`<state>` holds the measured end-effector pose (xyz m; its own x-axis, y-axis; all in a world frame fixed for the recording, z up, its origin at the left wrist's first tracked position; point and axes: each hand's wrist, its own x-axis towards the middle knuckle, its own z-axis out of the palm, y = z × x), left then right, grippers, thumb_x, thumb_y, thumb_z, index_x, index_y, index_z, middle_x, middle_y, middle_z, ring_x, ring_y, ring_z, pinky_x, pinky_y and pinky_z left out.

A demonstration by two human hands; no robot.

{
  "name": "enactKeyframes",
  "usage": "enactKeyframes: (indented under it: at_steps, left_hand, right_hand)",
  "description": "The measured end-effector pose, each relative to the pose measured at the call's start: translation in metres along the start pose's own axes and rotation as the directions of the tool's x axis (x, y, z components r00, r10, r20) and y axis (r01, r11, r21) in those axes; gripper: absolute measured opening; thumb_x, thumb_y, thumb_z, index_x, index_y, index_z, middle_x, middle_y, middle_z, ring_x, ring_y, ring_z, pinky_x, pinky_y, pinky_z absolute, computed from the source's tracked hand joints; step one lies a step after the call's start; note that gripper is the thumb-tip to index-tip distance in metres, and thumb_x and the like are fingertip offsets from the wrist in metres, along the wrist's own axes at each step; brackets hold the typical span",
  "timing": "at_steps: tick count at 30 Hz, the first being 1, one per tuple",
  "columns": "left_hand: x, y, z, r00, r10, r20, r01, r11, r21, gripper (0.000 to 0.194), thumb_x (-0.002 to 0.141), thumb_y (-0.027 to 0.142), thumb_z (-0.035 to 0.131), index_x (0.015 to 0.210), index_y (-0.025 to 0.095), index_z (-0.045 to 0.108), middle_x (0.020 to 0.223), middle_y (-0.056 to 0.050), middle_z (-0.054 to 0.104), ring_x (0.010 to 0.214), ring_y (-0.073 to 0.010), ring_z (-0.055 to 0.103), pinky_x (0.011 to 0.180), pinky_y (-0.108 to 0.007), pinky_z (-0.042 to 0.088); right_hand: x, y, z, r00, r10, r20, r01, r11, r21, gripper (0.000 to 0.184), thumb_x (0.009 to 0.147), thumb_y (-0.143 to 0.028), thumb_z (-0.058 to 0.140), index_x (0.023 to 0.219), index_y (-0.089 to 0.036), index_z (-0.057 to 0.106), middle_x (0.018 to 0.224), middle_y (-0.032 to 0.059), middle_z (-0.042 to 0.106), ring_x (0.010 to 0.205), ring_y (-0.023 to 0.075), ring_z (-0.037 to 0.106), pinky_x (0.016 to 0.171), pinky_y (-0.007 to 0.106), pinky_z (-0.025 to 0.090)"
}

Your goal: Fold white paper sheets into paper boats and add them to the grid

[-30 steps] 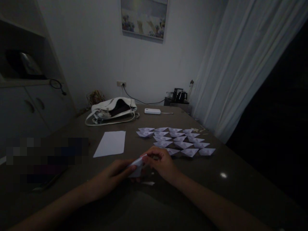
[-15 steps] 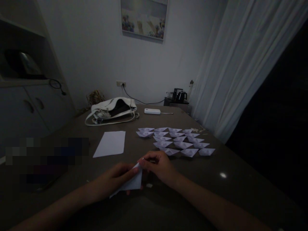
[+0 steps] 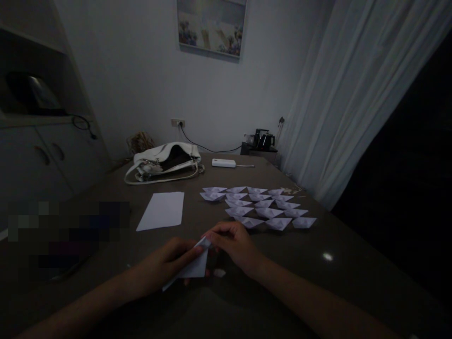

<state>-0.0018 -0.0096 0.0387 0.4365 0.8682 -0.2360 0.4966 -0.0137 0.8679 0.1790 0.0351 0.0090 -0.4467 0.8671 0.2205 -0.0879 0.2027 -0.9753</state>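
Between my two hands is a folded sheet of white paper, held a little above the table near its front. My left hand is closed on it, thumb on top and fingertips showing beneath its lower edge. At the paper's upper corner, my right hand pinches the fold between thumb and fingers. Several white paper boats stand in rows just beyond my right hand. A stack of flat white paper lies beyond my left hand.
A white handbag sits at the far left of the dark table. Behind the boats lies a white power bank with a short cable. A small paper scrap is near my right hand. A white curtain hangs at right.
My right thumb has shifted slightly over the paper's upper corner, and the corner's tip is now more covered. The boats and paper stack have stayed in place.
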Motion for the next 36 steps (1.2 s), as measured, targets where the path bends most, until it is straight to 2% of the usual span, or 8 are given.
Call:
enactKeyframes:
  at_steps: [3, 7, 15, 19, 24, 27, 32, 36]
  left_hand:
    - [-0.001, -0.002, 0.0, 0.998, -0.033, -0.046, 0.037, 0.997, 0.074, 0.066, 0.077, 0.075, 0.04, 0.093, 0.017, 0.068, 0.081, -0.004, 0.068, 0.071, -0.0185, 0.06, 0.062, -0.024, 0.047]
    - [-0.005, 0.0, 0.0, 0.987, -0.069, -0.148, 0.087, 0.989, 0.116, 0.069, 0.077, 0.076, 0.038, 0.102, 0.018, 0.067, 0.096, -0.005, 0.067, 0.091, -0.0236, 0.06, 0.075, -0.027, 0.048]
    - [-0.006, 0.001, 0.001, 0.995, -0.015, -0.099, 0.031, 0.986, 0.164, 0.07, 0.079, 0.075, 0.034, 0.095, 0.018, 0.07, 0.092, -0.005, 0.068, 0.09, -0.0243, 0.059, 0.079, -0.028, 0.047]
    - [-0.006, 0.001, 0.002, 0.99, -0.007, -0.139, 0.031, 0.984, 0.176, 0.066, 0.079, 0.073, 0.037, 0.095, 0.017, 0.069, 0.094, -0.007, 0.068, 0.092, -0.0245, 0.059, 0.083, -0.029, 0.046]
    - [-0.005, 0.0, 0.001, 0.995, -0.034, -0.092, 0.047, 0.988, 0.147, 0.061, 0.081, 0.07, 0.038, 0.09, 0.018, 0.069, 0.082, -0.005, 0.068, 0.081, -0.0222, 0.06, 0.069, -0.027, 0.047]
    - [-0.006, 0.001, 0.0, 0.993, -0.016, -0.118, 0.036, 0.986, 0.162, 0.059, 0.083, 0.067, 0.039, 0.093, 0.017, 0.069, 0.084, -0.005, 0.068, 0.08, -0.0207, 0.06, 0.067, -0.025, 0.046]
    - [-0.007, 0.007, 0.0, 1.0, 0.002, -0.02, 0.0, 0.992, 0.124, 0.055, 0.087, 0.061, 0.037, 0.087, 0.018, 0.072, 0.074, -0.003, 0.069, 0.069, -0.0175, 0.058, 0.061, -0.022, 0.043]
    - [-0.005, 0.006, -0.001, 0.999, 0.042, -0.02, -0.04, 0.996, 0.082, 0.053, 0.09, 0.057, 0.037, 0.091, 0.018, 0.072, 0.073, -0.003, 0.07, 0.07, -0.0175, 0.059, 0.064, -0.022, 0.044]
  right_hand:
    - [0.0, -0.001, -0.001, 1.0, -0.003, 0.007, 0.003, 1.0, -0.003, 0.019, 0.075, -0.034, 0.068, 0.075, -0.015, 0.071, 0.068, 0.0012, 0.063, 0.056, 0.009, 0.053, 0.054, 0.022, 0.042]
    - [0.0, -0.002, -0.001, 0.998, -0.021, 0.063, 0.022, 1.0, -0.012, 0.022, 0.077, -0.037, 0.067, 0.076, -0.015, 0.071, 0.069, 0.0013, 0.063, 0.058, 0.0095, 0.054, 0.054, 0.022, 0.043]
    - [-0.007, -0.007, 0.006, 0.992, -0.011, 0.127, 0.013, 1.0, -0.015, 0.023, 0.079, -0.038, 0.065, 0.076, -0.015, 0.07, 0.07, 0.0003, 0.058, 0.055, 0.008, 0.052, 0.052, 0.021, 0.043]
    - [-0.006, -0.009, 0.006, 0.996, -0.017, 0.089, 0.021, 0.999, -0.039, 0.021, 0.079, -0.035, 0.065, 0.075, -0.015, 0.071, 0.074, 0.001, 0.059, 0.058, 0.0083, 0.053, 0.053, 0.021, 0.043]
    - [-0.003, -0.009, 0.004, 0.998, -0.062, -0.014, 0.06, 0.996, -0.072, 0.017, 0.078, -0.031, 0.065, 0.073, -0.016, 0.07, 0.073, 0.0016, 0.062, 0.062, 0.0106, 0.055, 0.057, 0.023, 0.043]
    - [-0.003, -0.01, 0.003, 0.996, -0.087, -0.033, 0.083, 0.991, -0.11, 0.014, 0.078, -0.028, 0.065, 0.072, -0.017, 0.071, 0.071, 0.0012, 0.061, 0.064, 0.0111, 0.054, 0.061, 0.024, 0.043]
    - [-0.003, -0.011, 0.001, 0.99, -0.102, -0.094, 0.092, 0.99, -0.105, 0.014, 0.078, -0.029, 0.064, 0.072, -0.018, 0.07, 0.071, 0.0015, 0.062, 0.066, 0.0125, 0.055, 0.063, 0.025, 0.043]
    - [-0.002, -0.011, -0.001, 0.985, -0.112, -0.132, 0.1, 0.99, -0.098, 0.014, 0.078, -0.029, 0.064, 0.072, -0.019, 0.071, 0.07, 0.0014, 0.062, 0.068, 0.0135, 0.055, 0.065, 0.027, 0.044]
